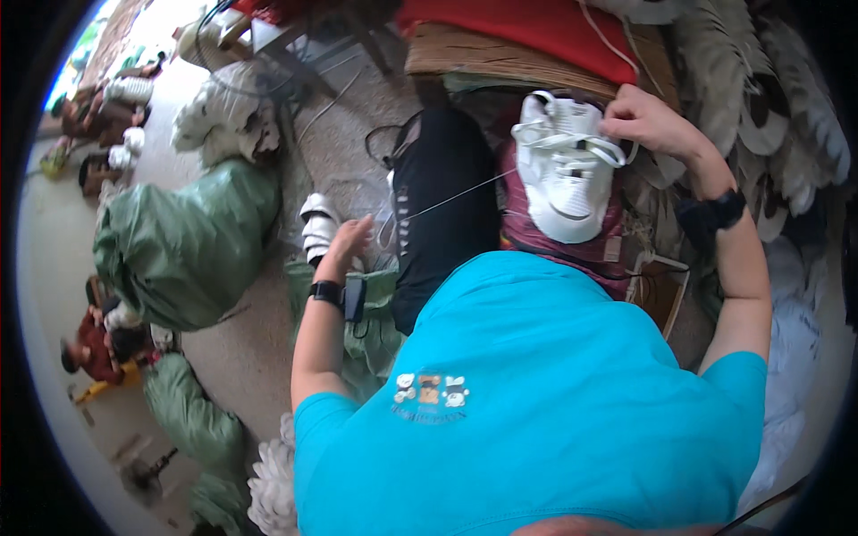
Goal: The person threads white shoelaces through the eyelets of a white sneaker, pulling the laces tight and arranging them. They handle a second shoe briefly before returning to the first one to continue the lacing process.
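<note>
A white lace-up sneaker (565,183) rests toe toward me on the maroon-covered surface at my lap. My right hand (651,123) is at its right side near the ankle opening, fingers closed in a pinch; what they hold is too small to make out. From the sneaker's left side a thin pale thread (458,192) runs straight across to my left hand (349,239), held out to the left with fingers drawn together on it. Just beyond that hand sits a white strapped shoe (318,214).
Between my hands lies a long black padded form (447,205). Ahead is a wooden stand (527,58) with red cloth (536,27). White shoe parts (769,107) pile up at right. Green sacks (192,241) stand on the left floor, with people (94,348) farther off.
</note>
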`<action>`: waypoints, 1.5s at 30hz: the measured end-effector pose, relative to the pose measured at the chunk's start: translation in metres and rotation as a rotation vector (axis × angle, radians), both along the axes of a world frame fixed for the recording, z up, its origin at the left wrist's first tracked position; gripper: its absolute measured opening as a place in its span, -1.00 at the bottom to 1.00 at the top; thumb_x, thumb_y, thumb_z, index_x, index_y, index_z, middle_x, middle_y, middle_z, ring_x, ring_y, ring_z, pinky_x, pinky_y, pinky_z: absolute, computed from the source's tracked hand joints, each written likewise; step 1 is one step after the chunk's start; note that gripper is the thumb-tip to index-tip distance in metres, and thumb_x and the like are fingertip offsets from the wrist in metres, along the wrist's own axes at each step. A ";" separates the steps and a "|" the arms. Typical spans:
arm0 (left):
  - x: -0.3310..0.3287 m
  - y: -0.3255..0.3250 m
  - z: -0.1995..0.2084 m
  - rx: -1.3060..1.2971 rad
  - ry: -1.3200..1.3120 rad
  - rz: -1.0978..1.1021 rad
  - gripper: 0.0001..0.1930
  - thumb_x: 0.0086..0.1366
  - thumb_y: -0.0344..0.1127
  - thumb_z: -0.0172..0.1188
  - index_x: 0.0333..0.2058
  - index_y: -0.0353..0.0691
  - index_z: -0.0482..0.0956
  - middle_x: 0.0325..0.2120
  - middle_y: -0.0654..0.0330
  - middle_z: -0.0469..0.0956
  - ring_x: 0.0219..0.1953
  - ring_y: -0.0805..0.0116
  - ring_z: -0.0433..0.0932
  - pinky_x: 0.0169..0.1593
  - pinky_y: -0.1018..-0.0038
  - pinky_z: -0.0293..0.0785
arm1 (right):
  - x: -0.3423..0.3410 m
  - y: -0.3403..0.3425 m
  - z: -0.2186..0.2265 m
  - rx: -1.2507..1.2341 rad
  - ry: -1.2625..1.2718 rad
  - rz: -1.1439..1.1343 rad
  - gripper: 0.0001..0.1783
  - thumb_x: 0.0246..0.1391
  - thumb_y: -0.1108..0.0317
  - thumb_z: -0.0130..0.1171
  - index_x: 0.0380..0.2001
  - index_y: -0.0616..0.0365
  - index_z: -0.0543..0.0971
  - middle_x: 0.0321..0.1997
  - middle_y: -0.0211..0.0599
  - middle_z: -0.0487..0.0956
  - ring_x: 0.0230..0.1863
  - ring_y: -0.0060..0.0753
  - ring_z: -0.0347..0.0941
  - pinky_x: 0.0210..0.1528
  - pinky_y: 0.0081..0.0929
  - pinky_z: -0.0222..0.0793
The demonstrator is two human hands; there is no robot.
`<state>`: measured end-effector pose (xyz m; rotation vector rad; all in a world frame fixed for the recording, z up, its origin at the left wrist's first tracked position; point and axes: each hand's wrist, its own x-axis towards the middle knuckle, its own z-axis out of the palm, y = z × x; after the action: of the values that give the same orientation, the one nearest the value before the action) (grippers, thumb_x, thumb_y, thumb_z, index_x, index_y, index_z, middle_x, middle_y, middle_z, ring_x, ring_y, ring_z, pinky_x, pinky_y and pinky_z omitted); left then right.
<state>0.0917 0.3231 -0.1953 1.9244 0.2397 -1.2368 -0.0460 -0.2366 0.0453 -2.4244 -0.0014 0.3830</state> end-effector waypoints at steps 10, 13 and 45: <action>-0.049 -0.026 -0.030 -0.020 -0.041 0.091 -0.18 0.37 0.34 -0.07 0.08 -0.47 0.44 -0.03 -0.06 0.52 0.00 0.11 0.54 -0.06 0.27 0.52 | 0.013 0.047 0.008 0.591 -0.210 -0.497 -0.78 0.24 0.25 0.19 -0.23 0.19 0.62 -0.31 -0.56 0.56 -0.28 -0.75 0.40 -0.19 -0.70 0.31; -0.036 -0.027 -0.052 -0.127 -0.168 0.291 -0.17 0.37 0.41 -0.19 -0.19 -0.41 0.63 -0.37 0.06 0.62 -0.23 0.27 0.58 -0.21 0.42 0.48 | 0.012 0.047 0.003 0.592 -0.176 -0.535 -0.77 0.28 0.22 0.14 -0.23 0.15 0.63 -0.33 -0.57 0.56 -0.37 -0.80 0.33 -0.30 -0.72 0.27; -0.088 -0.265 0.204 -0.682 -1.185 -0.481 -0.93 0.24 -0.45 0.27 -0.31 -0.30 0.63 -0.40 0.22 0.54 -0.44 0.50 0.48 -0.40 0.56 0.40 | 0.012 0.063 0.016 1.679 0.001 -0.628 -0.61 0.13 0.22 0.34 -0.01 0.11 0.58 -0.01 -0.26 0.65 0.03 -0.27 0.57 0.17 -0.23 0.45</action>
<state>0.0037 0.0580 0.0086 1.7779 -1.1455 -0.1775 -0.0340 -0.1731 0.0613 -0.6850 0.3004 -0.0008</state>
